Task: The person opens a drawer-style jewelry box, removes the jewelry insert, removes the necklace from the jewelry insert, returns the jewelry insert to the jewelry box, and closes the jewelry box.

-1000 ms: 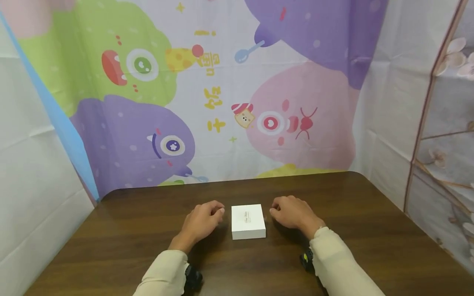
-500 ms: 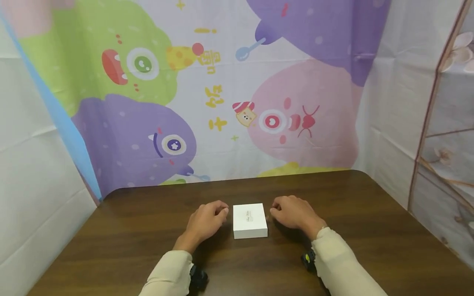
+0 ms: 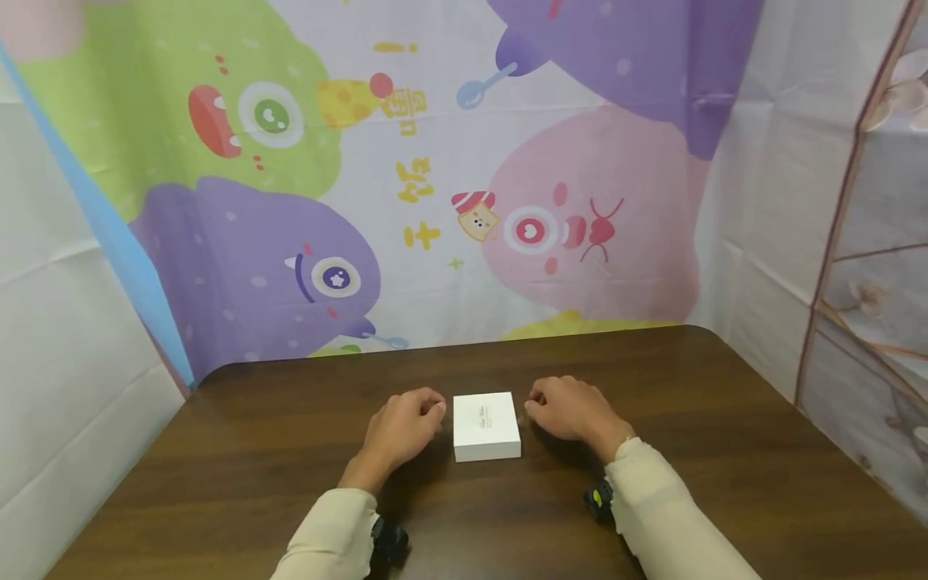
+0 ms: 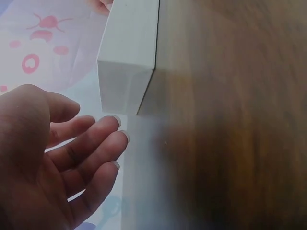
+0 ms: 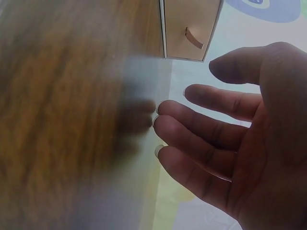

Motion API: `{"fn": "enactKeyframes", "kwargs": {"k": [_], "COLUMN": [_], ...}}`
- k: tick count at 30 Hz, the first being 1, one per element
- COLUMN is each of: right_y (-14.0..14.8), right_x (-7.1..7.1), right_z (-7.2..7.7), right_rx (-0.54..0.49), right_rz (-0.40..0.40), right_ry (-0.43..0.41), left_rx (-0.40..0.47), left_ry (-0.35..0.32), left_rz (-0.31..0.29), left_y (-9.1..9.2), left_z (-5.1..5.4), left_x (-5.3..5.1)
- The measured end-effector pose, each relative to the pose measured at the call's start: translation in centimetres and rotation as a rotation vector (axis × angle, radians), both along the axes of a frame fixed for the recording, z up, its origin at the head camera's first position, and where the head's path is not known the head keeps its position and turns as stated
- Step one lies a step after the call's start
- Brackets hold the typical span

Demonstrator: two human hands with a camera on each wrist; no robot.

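A flat white box (image 3: pixel 486 425) with small print on its lid lies on the brown table between the two hands. Just left of it, the left hand (image 3: pixel 403 428) rests with loosely bent fingers, not touching it; in the left wrist view this hand (image 4: pixel 57 153) is empty beside the box's end (image 4: pixel 122 86). To the right of the box is the right hand (image 3: pixel 574 411), also loosely bent. The right wrist view shows that hand (image 5: pixel 230 134) empty, near a box side (image 5: pixel 192 28) bearing a small ribbon-like tab (image 5: pixel 194 38).
The dark wooden table (image 3: pixel 254 435) has rounded far corners. Behind it hangs a cloth (image 3: pixel 428 298) with cartoon figures, and pale cloths (image 3: pixel 776 266) hang at both sides. Each wrist wears a small black device (image 3: pixel 390 540).
Over the last second the left hand has come slightly closer to the box. The right hand has stayed about where it was, and the head view has shifted a little.
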State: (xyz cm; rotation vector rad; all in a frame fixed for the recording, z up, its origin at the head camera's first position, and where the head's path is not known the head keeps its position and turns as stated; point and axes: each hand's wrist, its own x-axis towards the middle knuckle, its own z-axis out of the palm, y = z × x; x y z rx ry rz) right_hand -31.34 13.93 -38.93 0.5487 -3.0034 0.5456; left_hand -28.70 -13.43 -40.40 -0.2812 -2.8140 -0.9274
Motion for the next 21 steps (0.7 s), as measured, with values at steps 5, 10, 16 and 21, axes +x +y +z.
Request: {"fn": "enactKeyframes", "kwargs": {"k": [5,10,16,21], "right_y": [-0.18,-0.42,-0.65,-0.85], "right_x": [0.11,0.24,0.24,0.2], "right_z": [0.1,0.1,0.05,-0.09], "right_rx": [-0.007,-0.001,0.009,0.021], "right_rz": [0.001,0.003,0.003,0.0], "right_ry": [-0.009,-0.006,-0.003,0.001], "left_rx": [-0.005,-0.006,0.008,0.034], "left_ry": [0.0,-0.002,-0.009,-0.029], "left_rz": [0.013,0.018,0.027,0.022], "left_y": [0.43,0.74,0.86,1.01], "left_z": [0.3,0.42,0.44,0.51], "left_x": [0.16,0.22,0.29,0.28]}}
